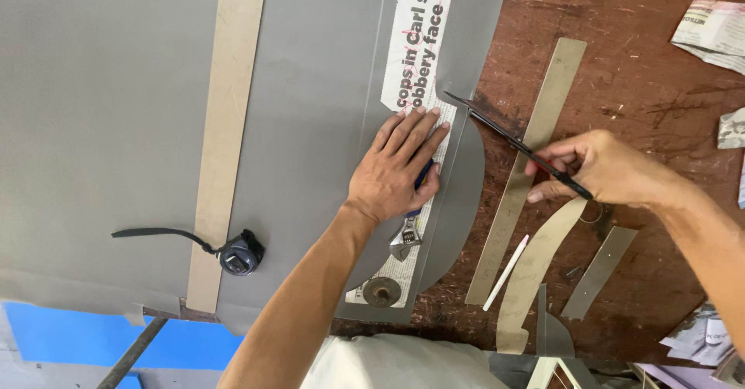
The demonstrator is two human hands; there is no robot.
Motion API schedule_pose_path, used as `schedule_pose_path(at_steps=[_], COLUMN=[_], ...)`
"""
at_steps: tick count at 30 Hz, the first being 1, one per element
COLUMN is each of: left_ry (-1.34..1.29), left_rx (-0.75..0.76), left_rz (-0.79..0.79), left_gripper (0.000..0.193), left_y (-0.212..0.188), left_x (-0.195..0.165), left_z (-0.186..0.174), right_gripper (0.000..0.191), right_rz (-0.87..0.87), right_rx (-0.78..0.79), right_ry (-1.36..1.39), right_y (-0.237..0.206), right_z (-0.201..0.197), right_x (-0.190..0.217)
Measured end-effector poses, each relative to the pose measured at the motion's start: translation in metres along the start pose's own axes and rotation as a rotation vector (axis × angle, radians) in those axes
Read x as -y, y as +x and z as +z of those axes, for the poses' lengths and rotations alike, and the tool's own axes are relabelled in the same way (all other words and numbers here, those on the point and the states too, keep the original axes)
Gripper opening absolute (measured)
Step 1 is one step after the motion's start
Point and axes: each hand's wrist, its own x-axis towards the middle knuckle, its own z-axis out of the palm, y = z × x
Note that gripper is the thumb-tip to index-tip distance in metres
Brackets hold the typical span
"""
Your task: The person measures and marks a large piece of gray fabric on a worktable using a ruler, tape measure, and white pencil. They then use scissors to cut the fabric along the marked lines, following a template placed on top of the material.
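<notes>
You have only one view, from the camera on your head. It looks steeply down on the brown worktable [644,86], quite near, at arm's length. The grey sheet [101,125] fills the picture left of the table's bare part, and your forearms enter from the bottom edge.

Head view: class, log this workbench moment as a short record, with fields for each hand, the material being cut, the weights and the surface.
left hand: left hand pressed flat on the newspaper pattern, fingers spread
right hand: right hand holds the black scissors, blades open, tips at the grey sheet's curved edge
material: grey sheet with the pattern lying on it
weights: adjustable wrench and round metal disc on the pattern
loose items: tan strip, white pencil
surface: worn brown table
</notes>
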Motion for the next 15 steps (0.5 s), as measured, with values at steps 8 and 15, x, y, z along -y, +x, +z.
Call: schedule_pose_path(at_steps=[8, 15], left_ry=[-0.035, -0.073], left_rx=[-0.023, -0.046], left_rz=[-0.001, 0.011], left_gripper=[0.054, 0.055], left_y=[-0.001, -0.002], left_x=[-0.001, -0.002], left_z=[-0.003, -0.006], right_gripper=[0.041, 0.035], right_rz=[-0.035, -0.085], right_rx=[-0.08, -0.144], right_ry=[0.226, 0.456], right_y=[-0.011, -0.026], right_z=[0.046, 0.083], right_x=[0.003, 0.013])
